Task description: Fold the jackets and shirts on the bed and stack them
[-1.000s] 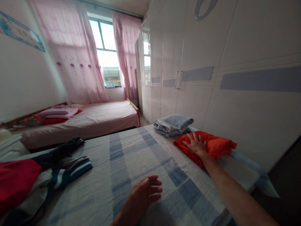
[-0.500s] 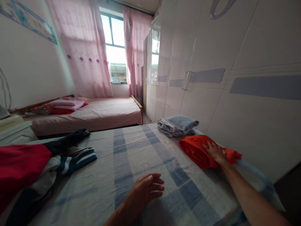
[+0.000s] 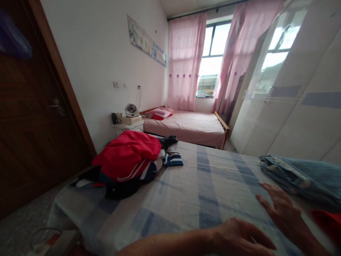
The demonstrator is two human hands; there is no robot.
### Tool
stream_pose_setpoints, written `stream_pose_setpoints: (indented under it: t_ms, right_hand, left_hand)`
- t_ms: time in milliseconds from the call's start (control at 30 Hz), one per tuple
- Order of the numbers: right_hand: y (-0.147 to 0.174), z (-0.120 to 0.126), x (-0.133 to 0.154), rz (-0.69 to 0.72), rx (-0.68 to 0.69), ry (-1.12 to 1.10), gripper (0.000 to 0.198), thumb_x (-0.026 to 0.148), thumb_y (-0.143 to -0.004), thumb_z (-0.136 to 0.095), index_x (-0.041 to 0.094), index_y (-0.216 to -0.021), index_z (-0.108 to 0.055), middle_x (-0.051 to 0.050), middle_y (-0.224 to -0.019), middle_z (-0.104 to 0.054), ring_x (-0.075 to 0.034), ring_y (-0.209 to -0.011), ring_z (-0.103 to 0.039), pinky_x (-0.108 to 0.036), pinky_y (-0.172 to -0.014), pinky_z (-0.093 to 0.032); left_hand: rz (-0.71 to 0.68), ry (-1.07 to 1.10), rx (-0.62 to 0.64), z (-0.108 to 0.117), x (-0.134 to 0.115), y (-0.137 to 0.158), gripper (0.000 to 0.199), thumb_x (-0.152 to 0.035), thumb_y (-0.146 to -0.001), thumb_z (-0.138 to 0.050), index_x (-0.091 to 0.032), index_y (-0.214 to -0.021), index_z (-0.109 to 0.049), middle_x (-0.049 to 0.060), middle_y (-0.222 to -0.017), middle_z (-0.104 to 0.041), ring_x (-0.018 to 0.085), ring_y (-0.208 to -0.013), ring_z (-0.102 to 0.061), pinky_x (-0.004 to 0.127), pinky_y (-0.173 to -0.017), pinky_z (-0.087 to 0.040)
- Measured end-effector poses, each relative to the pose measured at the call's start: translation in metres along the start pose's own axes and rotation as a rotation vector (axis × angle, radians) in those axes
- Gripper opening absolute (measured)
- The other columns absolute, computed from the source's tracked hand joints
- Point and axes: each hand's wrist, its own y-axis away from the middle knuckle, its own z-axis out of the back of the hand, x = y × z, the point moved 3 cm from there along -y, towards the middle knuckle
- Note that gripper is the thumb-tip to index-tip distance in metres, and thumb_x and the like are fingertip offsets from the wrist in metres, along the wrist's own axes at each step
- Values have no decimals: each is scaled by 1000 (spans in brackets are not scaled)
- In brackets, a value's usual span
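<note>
My right hand (image 3: pixel 283 211) is raised over the plaid sheet, fingers spread and holding nothing. To its left and nearer to me, my left hand (image 3: pixel 241 236) points rightward with its fingers apart, partly cut off by the bottom edge. Beside my right hand lies a folded blue-grey cloth (image 3: pixel 306 174). A strip of the orange-red garment (image 3: pixel 327 220) shows at the right edge, apart from my fingers. On the left part of the bed (image 3: pixel 183 199) is a heap of clothes with a red jacket (image 3: pixel 130 149) on top and a white-striped dark cuff (image 3: pixel 174 160) sticking out.
White wardrobes (image 3: pixel 293 124) line the right side. Another bed (image 3: pixel 191 122) with a pink sheet stands under the window. A small fan (image 3: pixel 131 110) sits on a white cabinet (image 3: pixel 125 128) by the wall. A brown door (image 3: pixel 34 117) is at the left.
The view has swung left, bringing the door and clothes heap into sight. My right hand has lifted off the orange-red garment and come closer to my left hand.
</note>
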Motion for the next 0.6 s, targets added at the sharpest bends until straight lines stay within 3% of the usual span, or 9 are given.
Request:
stream_pose_setpoints:
  t_ms: [67, 133, 200, 267, 367, 467, 600]
  right_hand:
    - [7, -28, 17, 45, 52, 61, 58, 52, -82, -27, 19, -122, -52, -11, -132, -52, -31, -129, -37, -52, -102, -36]
    - [14, -50, 15, 112, 89, 118, 55, 46, -82, -29, 16, -120, -55, -12, -128, -55, -33, -126, -41, -52, -100, -38]
    - [19, -64, 6, 177, 115, 158, 50, 40, -81, -32, 18, -115, -60, -11, -126, -58, -33, -126, -42, -51, -99, -38]
    - [22, -71, -2, 238, 134, 178, 44, 36, -79, -35, 22, -107, -65, -9, -125, -59, -33, -126, -41, -52, -99, -38]
    - [24, -74, -5, 267, 138, 181, 43, 35, -77, -36, 23, -104, -67, -8, -125, -59, -33, -126, -41, -52, -99, -37]
    - [22, -73, -2, 199, 123, 188, 49, 39, -81, -33, 18, -113, -63, -11, -127, -57, -33, -126, -41, -49, -100, -38]
    - [22, -70, 5, 187, 125, 203, 52, 40, -84, -30, 14, -117, -61, -12, -128, -56, -30, -125, -43, -45, -102, -36]
  left_hand:
    - [-110, -386, -108, 17, -26, 25, 40, -32, -70, -66, -13, -105, -66, 8, -85, -67, 20, -79, -64, 39, -83, -49]
    - [-290, -752, -234, 41, -61, 62, 37, -27, -76, -60, -13, -110, -64, 10, -100, -67, 19, -87, -64, 31, -82, -50]
    - [-358, -1064, -457, 73, -92, 105, 34, -25, -81, -54, -16, -113, -61, 9, -111, -64, 19, -98, -61, 30, -90, -47]
    - [-316, -1416, -762, 109, -117, 149, 35, -23, -84, -49, -16, -117, -58, 10, -122, -59, 22, -113, -52, 36, -100, -40]
    - [-75, -1896, -1178, 158, -140, 207, 41, -23, -82, -50, -14, -122, -55, 16, -134, -48, 32, -128, -36, 54, -107, -21]
    - [118, -2022, -1404, 194, -148, 244, 52, -36, -79, -55, -10, -124, -53, 22, -133, -47, 40, -128, -33, 63, -103, -16]
    - [81, -1768, -1366, 221, -153, 256, 43, -35, -75, -56, -13, -111, -64, 16, -97, -68, 35, -100, -58, 55, -99, -29]
